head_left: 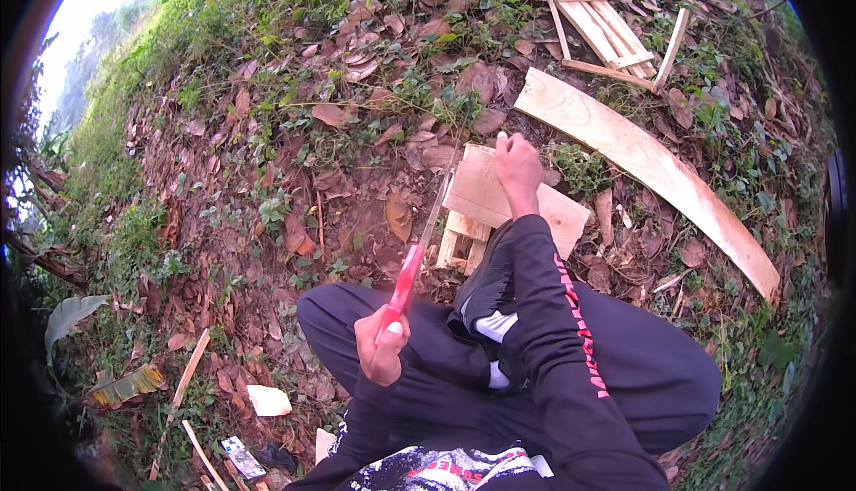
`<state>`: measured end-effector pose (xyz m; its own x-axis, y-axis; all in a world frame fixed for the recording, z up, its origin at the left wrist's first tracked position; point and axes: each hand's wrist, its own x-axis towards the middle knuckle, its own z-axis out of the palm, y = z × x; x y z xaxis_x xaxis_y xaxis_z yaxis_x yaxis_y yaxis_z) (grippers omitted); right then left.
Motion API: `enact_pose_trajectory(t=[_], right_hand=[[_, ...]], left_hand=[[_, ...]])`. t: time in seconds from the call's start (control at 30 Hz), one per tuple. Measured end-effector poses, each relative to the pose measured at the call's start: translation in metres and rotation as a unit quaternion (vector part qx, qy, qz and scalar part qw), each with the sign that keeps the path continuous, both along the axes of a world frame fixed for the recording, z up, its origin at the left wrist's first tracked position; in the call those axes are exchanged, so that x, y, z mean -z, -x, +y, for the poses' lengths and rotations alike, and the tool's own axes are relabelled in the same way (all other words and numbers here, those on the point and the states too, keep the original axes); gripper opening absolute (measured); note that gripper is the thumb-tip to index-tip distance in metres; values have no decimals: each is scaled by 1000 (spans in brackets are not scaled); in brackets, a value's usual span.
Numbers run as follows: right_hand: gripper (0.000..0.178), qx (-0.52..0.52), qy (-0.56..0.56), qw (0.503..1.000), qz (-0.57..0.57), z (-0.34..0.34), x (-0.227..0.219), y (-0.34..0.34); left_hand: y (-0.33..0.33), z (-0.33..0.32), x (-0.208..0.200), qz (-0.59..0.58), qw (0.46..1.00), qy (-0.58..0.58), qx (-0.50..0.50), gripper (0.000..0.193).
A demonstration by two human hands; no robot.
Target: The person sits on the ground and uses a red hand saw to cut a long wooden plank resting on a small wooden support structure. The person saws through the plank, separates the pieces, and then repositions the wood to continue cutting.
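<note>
My left hand [381, 348] is wrapped around the red handle of a handsaw [407, 279]. Its thin blade points away from me, along the left end of a short wooden board [477, 189]. On top of that board rests my right hand [518, 170], fingers curled at the far edge and largely hidden from view. The board lies over a stack of smaller wood pieces [464, 234] on the ground. My black shoe [490, 290] presses against the board's near side. Whether the saw teeth touch the wood cannot be made out.
A long, curved-looking plank [651, 161] lies to the right. Beyond it is a slatted wooden frame [606, 32]. Thin sticks [189, 371], a pale wood offcut [268, 400] and a small box-like object [242, 458] lie at lower left. Dry leaves and weeds cover the sloping ground.
</note>
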<state>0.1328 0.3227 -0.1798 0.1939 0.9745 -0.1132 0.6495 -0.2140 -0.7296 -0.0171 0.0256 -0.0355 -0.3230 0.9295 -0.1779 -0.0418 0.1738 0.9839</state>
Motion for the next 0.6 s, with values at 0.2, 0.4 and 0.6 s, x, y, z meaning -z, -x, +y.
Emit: enact_pose_trajectory(t=[0.2, 0.4, 0.6], right_hand=[[46, 70, -64, 991, -93, -4, 42, 4], [48, 52, 4, 995, -81, 0, 37, 12], [50, 139, -143, 971, -134, 7, 63, 13]], left_hand=[[-6, -1, -7, 77, 996, 4, 41, 32], [4, -7, -6, 72, 997, 7, 39, 31], [1, 2, -11, 104, 992, 24, 61, 30]])
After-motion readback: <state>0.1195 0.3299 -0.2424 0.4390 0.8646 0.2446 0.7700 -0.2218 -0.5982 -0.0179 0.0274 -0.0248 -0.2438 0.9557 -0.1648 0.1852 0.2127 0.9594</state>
